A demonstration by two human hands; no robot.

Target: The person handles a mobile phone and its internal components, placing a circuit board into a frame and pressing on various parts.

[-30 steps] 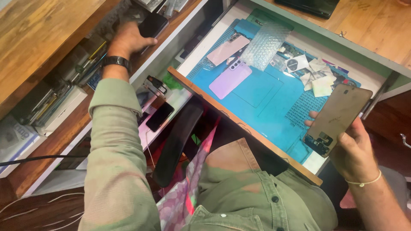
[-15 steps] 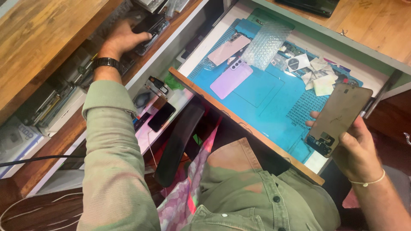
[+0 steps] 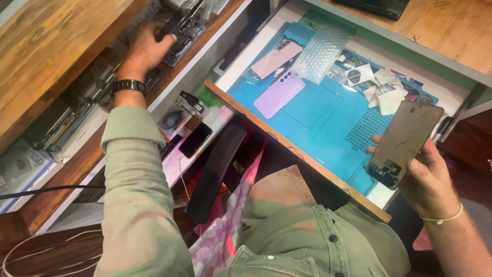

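Being held tilted above the blue mat's (image 3: 328, 128) near corner: flat brown rectangular phone screen panel (image 3: 407, 138), dark connector parts at its lower end, gripped by right hand (image 3: 428, 182). Reaching into a shelf, left hand (image 3: 146, 48) clutching a dark phone part (image 3: 171, 25).

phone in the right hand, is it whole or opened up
Opened up. The phone panel in the right hand shows a bare brownish inner side with exposed dark parts at its lower end, no lit screen or back cover.

A white bench (image 3: 464, 100) carries a blue work mat (image 3: 328, 123); two phone backs (image 3: 279, 93) lie on it.
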